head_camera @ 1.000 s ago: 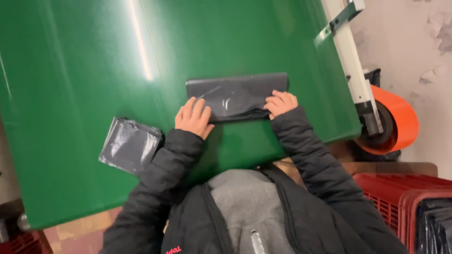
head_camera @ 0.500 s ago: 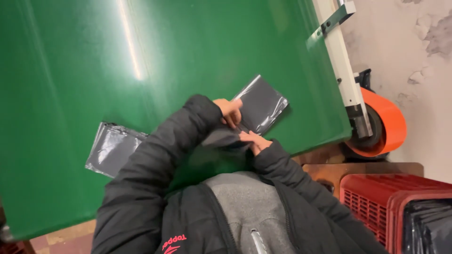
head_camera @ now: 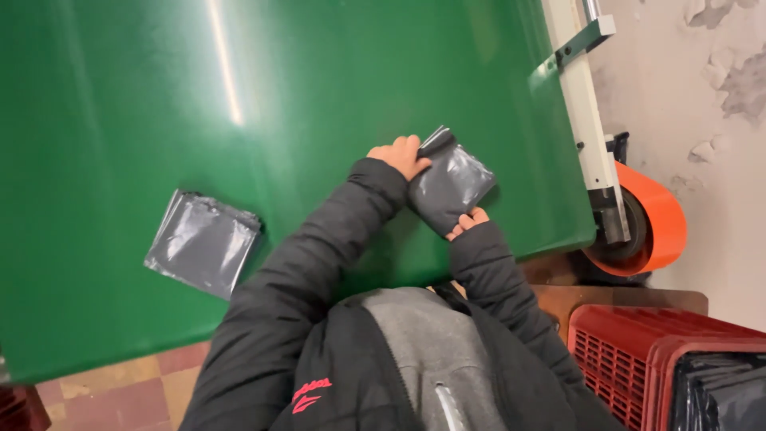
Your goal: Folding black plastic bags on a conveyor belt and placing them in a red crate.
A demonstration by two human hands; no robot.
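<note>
head view, folded dark grey plastic bag (head_camera: 451, 185) on the green table (head_camera: 159, 96), pinched between both hands; left hand (head_camera: 399, 156) gripping its upper-left edge, right hand (head_camera: 467, 223) holding its lower corner; second folded bag (head_camera: 201, 242) well apart, left

The green table (head_camera: 159, 120) has a smooth, glossy top that throws back a long streak of light. The folded dark grey bag (head_camera: 451, 183) is thin, slick plastic film with a soft sheen and fine creases; the flat stack of bags (head_camera: 201, 242) looks the same. The jacket sleeves (head_camera: 319, 255) are matt black cloth. The orange roll (head_camera: 658, 219) looks smooth and satin. The red crate (head_camera: 638, 343) is moulded plastic. The wall (head_camera: 718, 88) is rough, its paint peeling.
</note>
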